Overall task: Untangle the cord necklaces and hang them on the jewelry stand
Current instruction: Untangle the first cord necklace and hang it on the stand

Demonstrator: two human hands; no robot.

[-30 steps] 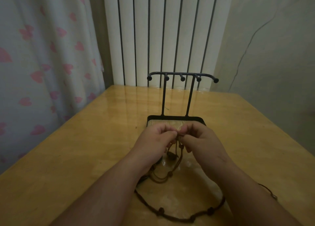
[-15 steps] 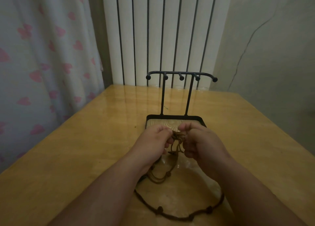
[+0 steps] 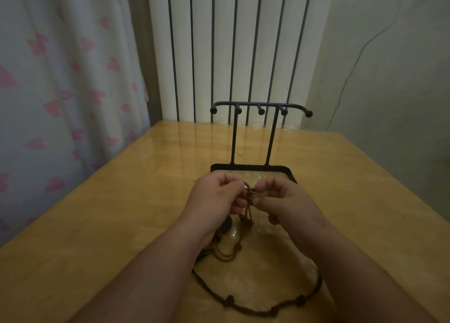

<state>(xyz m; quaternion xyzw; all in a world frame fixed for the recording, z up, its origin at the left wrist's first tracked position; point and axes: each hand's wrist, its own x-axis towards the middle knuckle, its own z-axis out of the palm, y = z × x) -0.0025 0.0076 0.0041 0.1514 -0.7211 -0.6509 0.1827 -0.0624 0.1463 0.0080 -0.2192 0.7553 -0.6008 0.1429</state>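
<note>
Brown cord necklaces [image 3: 249, 196] form a tangle lifted just above the wooden table [image 3: 121, 213]. My left hand [image 3: 216, 198] pinches the tangle from the left and my right hand [image 3: 282, 200] pinches it from the right, fingertips almost meeting. Loose loops with knots and a dark pendant [image 3: 226, 225] hang down and lie on the table between my forearms. Just beyond my hands stands the black metal jewelry stand [image 3: 260, 108], with a wood-grain base and several bare knobbed pegs on its top bar.
A white ribbed radiator [image 3: 231, 42] rises behind the table's far edge. A curtain with pink hearts [image 3: 60, 91] hangs at the left, and a plain wall with a thin cable [image 3: 353, 66] is at the right.
My hands have shifted slightly while working the knot; the fingertips have drawn a little apart, showing more cord between them. The stand has not moved.
</note>
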